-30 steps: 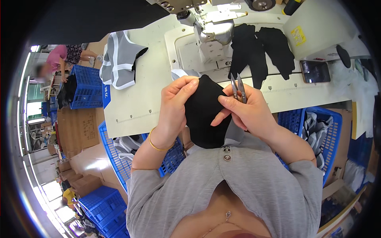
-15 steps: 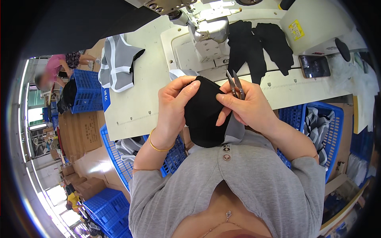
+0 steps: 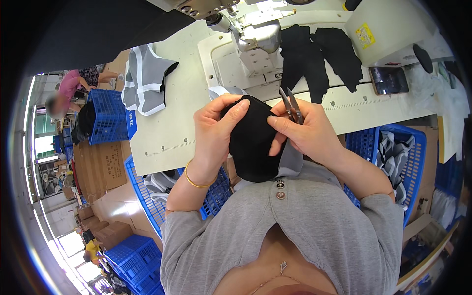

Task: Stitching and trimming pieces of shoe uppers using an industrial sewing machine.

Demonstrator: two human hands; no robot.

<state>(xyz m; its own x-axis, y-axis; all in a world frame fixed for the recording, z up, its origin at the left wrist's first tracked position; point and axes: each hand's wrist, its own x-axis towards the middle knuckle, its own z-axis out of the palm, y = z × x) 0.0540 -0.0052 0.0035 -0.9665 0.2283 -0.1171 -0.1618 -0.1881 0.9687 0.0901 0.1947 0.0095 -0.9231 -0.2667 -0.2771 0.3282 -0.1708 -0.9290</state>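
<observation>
Left hand point(image 3: 216, 123) and right hand point(image 3: 310, 132) remain pinched closed on the black-and-grey fabric piece point(image 3: 253, 142) at the white table's point(image 3: 179, 125) near edge, right also retaining pointed metal snips point(image 3: 297, 110), so handling continues.

And it's black that is seen across the cloth point(image 3: 253, 142); left of it, a grey piece point(image 3: 153, 69) is banded white!

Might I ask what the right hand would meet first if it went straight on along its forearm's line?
Most likely the black cloth piece, whose edge the right hand's thumb seems to touch. Beyond it, the line appears to run toward the pale sewing machine bed, though depth is unclear.
</observation>
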